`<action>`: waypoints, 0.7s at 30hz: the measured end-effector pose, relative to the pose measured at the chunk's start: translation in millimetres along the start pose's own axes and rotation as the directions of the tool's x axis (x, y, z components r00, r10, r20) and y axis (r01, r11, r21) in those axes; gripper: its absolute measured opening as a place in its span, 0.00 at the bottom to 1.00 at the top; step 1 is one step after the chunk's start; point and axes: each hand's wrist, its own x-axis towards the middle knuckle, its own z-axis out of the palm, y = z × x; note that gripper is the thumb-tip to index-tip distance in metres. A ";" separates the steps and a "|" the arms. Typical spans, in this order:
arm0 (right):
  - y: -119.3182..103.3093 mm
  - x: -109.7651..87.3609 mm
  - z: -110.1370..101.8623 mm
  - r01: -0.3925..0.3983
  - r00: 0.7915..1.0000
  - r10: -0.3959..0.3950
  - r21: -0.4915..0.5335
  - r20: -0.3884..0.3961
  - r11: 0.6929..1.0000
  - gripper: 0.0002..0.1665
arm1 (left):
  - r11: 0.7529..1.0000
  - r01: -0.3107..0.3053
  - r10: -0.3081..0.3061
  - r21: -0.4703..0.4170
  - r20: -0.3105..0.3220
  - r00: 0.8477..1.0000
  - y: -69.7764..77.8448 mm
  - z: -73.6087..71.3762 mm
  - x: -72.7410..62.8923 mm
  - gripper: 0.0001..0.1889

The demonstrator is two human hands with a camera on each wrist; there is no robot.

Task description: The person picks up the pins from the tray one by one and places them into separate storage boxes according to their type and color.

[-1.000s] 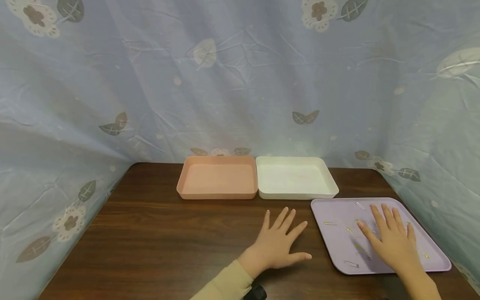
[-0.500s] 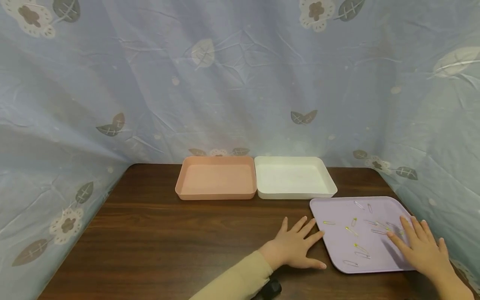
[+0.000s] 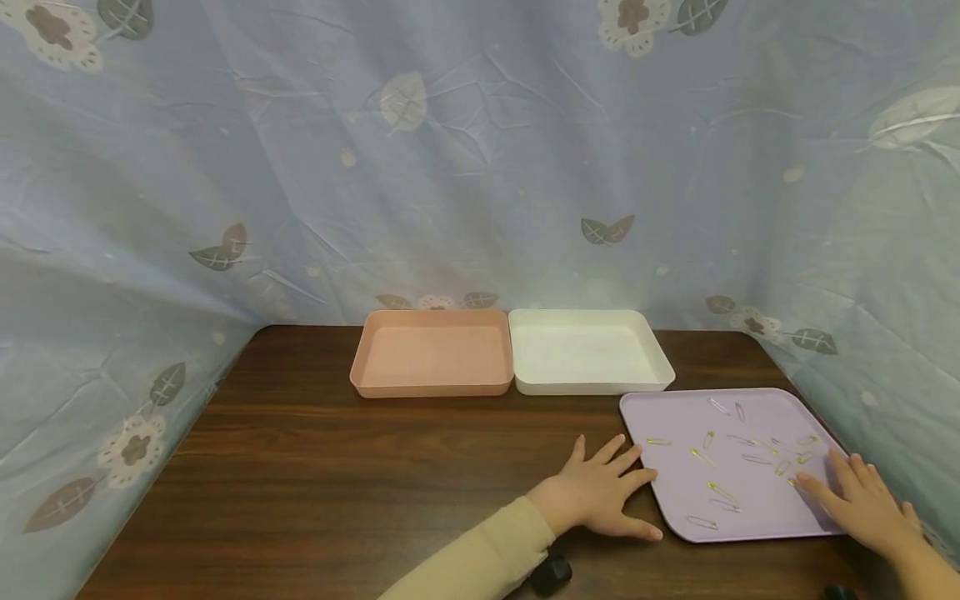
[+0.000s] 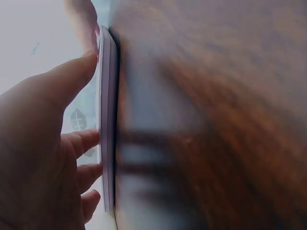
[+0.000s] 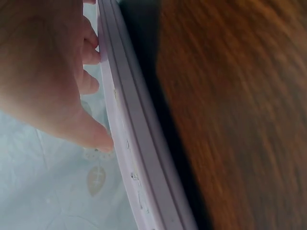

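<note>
A lilac tray (image 3: 750, 521) lies at the right of the table with several safety pins scattered over it, some yellow-headed like one safety pin (image 3: 702, 457), others silver like another safety pin (image 3: 702, 522). My left hand (image 3: 603, 493) is at the tray's left edge, fingers spread and straight, fingertips at or close to the rim. At the tray's right side is my right hand (image 3: 862, 504), fingers extended over the edge. In the right wrist view, the right thumb (image 5: 96, 134) is near the tray's side wall (image 5: 139, 129). Neither hand holds a pin.
A pink tray (image 3: 431, 390) and a white tray (image 3: 592, 388) stand side by side at the back of the brown wooden table (image 3: 337, 483). A pale blue patterned cloth (image 3: 465, 183) hangs behind and at both sides.
My right hand has moved right, from above the pins to the lilac tray's right edge, uncovering more pins. The left hand has shifted right to the tray's left edge.
</note>
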 end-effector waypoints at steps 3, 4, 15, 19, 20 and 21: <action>-1.3 -3.1 -0.5 0.005 1.000 -0.005 0.004 -0.004 1.000 0.58 | 1.000 0.003 -0.003 -0.027 -0.005 1.000 -0.3 0.4 -1.4 0.40; -2.8 -4.2 -0.6 0.008 1.000 -0.008 0.004 -0.007 1.000 0.57 | 0.999 0.003 -0.004 -0.034 -0.008 1.000 -0.9 1.1 -2.2 0.40; -24.2 -20.2 11.6 0.090 0.994 -0.091 -0.018 -0.057 0.996 0.54 | 0.994 -0.009 0.006 -0.105 -0.027 1.000 -16.4 7.7 -25.3 0.41; -34.9 -27.3 19.0 0.117 0.990 -0.120 -0.040 -0.076 0.992 0.53 | 0.993 -0.014 0.010 -0.120 -0.035 0.999 -25.8 5.9 -40.3 0.42; -37.8 -28.9 21.2 0.127 0.988 -0.130 -0.043 -0.081 0.991 0.52 | 0.992 -0.015 0.010 -0.126 -0.036 0.999 -28.3 5.3 -44.2 0.42; -40.9 -30.3 23.0 0.139 0.986 -0.143 -0.045 -0.086 0.989 0.51 | 0.991 -0.015 0.010 -0.131 -0.038 0.999 -30.9 4.8 -48.2 0.42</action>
